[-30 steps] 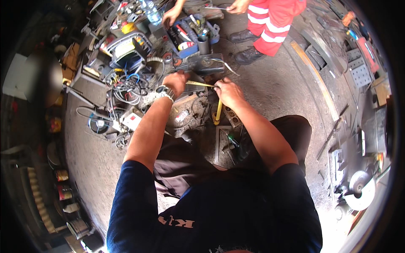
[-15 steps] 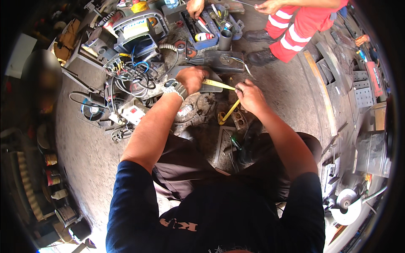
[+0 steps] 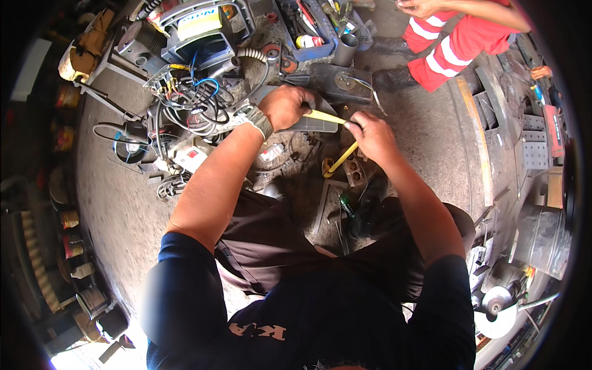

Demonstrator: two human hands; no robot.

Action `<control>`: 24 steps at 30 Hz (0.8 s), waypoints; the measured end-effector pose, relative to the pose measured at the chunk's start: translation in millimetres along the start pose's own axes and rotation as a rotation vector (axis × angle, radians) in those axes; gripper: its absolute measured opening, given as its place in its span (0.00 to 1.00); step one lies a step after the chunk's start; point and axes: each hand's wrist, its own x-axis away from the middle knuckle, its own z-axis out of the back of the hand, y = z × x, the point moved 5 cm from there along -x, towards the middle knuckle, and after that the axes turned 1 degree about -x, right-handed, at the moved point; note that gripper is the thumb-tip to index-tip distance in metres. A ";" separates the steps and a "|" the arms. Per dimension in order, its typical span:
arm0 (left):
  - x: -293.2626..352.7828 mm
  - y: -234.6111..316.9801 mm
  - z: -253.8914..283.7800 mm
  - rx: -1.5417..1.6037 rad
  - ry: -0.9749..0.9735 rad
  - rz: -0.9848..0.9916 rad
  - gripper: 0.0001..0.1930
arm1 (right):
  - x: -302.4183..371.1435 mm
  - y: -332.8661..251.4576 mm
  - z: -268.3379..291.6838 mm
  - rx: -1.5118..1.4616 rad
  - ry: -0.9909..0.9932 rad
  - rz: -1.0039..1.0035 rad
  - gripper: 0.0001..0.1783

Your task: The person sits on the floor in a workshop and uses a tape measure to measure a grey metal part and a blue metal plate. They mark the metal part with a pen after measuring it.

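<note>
A yellow tape measure blade (image 3: 327,116) stretches between my two hands. My left hand (image 3: 285,107) is closed on one stretch of it, over a flat dark metal plate (image 3: 322,124) on the ground. Thumb and fingers of my right hand (image 3: 374,137) pinch the blade further right. From there it bends and slants down to the floor beside a metal piece with round holes (image 3: 354,172). Between my feet lie a metal square (image 3: 327,206) and a green-tipped object (image 3: 346,206) that I cannot make out.
Tangled cables (image 3: 191,111) and a grey machine housing (image 3: 206,46) sit at left. Beyond my hands are a blue toolbox (image 3: 317,51) and a dark metal box (image 3: 333,84). A co-worker in red trousers (image 3: 441,61) is at far right, near a long wooden strip (image 3: 475,135).
The view has shifted, so the scene sits higher. My hands have drawn slightly closer together along the tape. A co-worker's hand at the toolbox no longer shows in view.
</note>
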 end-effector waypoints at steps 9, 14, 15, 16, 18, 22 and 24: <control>-0.3 3.7 1.7 -0.007 0.049 -0.016 0.11 | -2.3 7.3 1.9 0.005 -0.021 0.038 0.09; 1.2 -6.4 -2.1 0.016 0.046 0.018 0.11 | -4.0 -0.5 3.9 0.100 -0.013 -0.008 0.11; 1.8 -5.6 0.3 -0.006 0.112 -0.009 0.12 | -4.9 -1.4 5.4 0.095 -0.008 -0.021 0.13; 3.9 -6.3 -0.9 -0.015 0.109 -0.010 0.12 | -3.9 -3.0 5.1 0.094 -0.017 -0.030 0.13; 0.3 -0.4 -0.3 -0.030 0.095 -0.029 0.12 | -2.1 -0.6 9.7 0.098 -0.025 -0.075 0.14; -5.1 -6.8 -6.5 -0.004 0.082 -0.029 0.12 | -3.4 1.9 11.7 0.089 -0.049 -0.116 0.15; -1.9 -8.6 -6.7 0.023 0.077 -0.012 0.12 | -2.4 -2.3 12.1 0.094 -0.077 -0.116 0.15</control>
